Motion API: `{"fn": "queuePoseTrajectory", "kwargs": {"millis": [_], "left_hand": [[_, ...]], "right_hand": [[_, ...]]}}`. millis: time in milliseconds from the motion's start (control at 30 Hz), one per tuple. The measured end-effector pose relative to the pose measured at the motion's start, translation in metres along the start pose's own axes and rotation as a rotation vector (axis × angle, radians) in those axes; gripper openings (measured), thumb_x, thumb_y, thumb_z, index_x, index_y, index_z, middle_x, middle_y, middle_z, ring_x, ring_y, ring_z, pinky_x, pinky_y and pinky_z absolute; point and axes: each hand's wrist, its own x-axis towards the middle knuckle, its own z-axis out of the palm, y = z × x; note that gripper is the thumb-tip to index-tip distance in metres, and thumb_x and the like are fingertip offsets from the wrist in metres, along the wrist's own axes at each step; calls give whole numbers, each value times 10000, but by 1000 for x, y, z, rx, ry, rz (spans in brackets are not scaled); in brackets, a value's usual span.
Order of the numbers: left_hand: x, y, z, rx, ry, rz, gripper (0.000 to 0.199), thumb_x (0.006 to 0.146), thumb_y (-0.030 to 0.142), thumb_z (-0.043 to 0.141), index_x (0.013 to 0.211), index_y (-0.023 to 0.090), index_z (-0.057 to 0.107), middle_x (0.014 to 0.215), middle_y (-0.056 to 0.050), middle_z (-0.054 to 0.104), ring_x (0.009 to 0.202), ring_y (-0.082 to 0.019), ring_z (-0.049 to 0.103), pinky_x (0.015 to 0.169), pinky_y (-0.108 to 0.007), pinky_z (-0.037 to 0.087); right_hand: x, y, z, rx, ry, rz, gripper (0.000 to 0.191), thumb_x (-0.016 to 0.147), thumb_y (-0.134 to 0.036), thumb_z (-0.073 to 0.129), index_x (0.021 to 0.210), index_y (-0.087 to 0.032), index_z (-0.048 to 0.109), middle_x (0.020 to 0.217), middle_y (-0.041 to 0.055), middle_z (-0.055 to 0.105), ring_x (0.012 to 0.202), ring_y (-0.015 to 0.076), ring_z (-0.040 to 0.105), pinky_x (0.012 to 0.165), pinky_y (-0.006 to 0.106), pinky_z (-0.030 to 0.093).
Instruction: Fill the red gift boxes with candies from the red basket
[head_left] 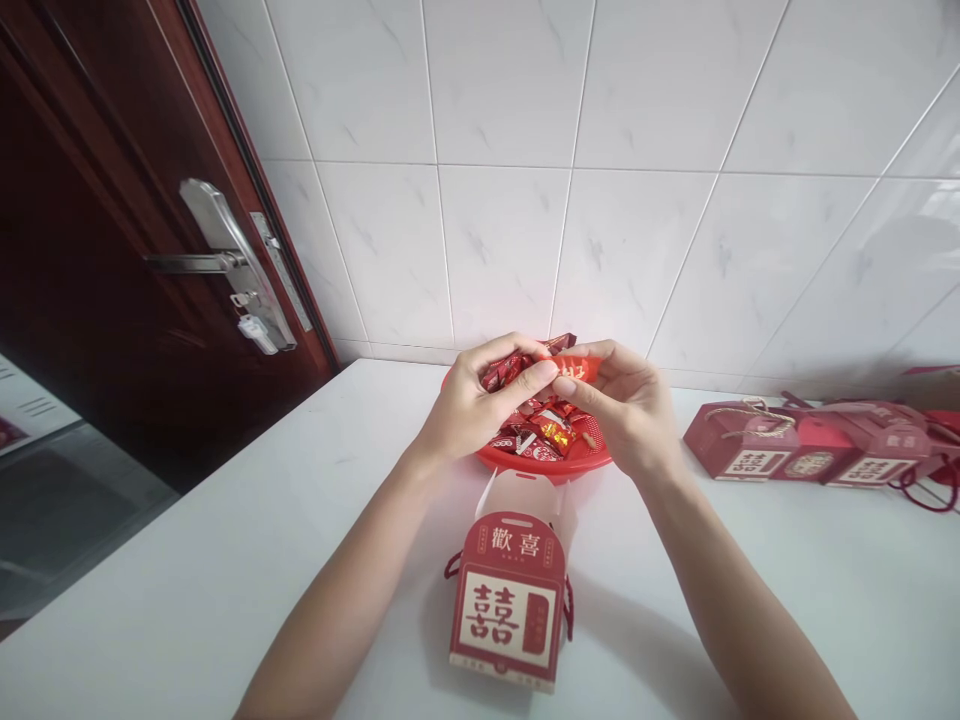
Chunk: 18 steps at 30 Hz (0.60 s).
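An orange-red wrapped candy (pixel 583 368) with pale lettering is held up between my two hands. My left hand (pixel 480 400) pinches its left end with thumb and index finger. On its right end my right hand (pixel 628 405) closes, thumb in front and fingers behind. Both hands are above a red plastic basket (pixel 553 470) full of wrapped sweets (pixel 556 432) in red, dark red and gold. Nearer to me stands a red and cream paper gift box (pixel 508 595) with Chinese characters, its top flaps open and dark red cords at its sides. Its inside is mostly hidden.
Several red gift boxes (pixel 814 450), some with cords, lie in a row at the right by the wall. White tiles (pixel 510 250) rise behind the white table (pixel 330 470). A brown door (pixel 112 170) with a metal handle and keys is at the left.
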Motion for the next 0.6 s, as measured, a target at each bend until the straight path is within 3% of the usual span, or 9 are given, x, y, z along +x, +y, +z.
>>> {"fn": "queuePoseTrajectory", "kwargs": {"millis": [200, 600], "left_hand": [[1, -3, 7, -85, 17, -10, 217, 919, 377, 701, 804, 193, 680, 687, 12, 634, 635, -123, 585, 619, -238, 513], [0, -3, 6, -66, 73, -65, 260, 903, 451, 714, 799, 218, 667, 682, 21, 561, 540, -105, 477, 519, -249, 413]], "right_hand": [[-2, 2, 7, 39, 49, -36, 197, 766, -296, 882, 804, -221, 704, 775, -3, 770, 712, 175, 740, 719, 327, 633], [-3, -9, 3, -67, 32, 27, 316, 704, -334, 918, 938, -241, 728, 946, 28, 782, 874, 214, 744, 818, 387, 646]]}}
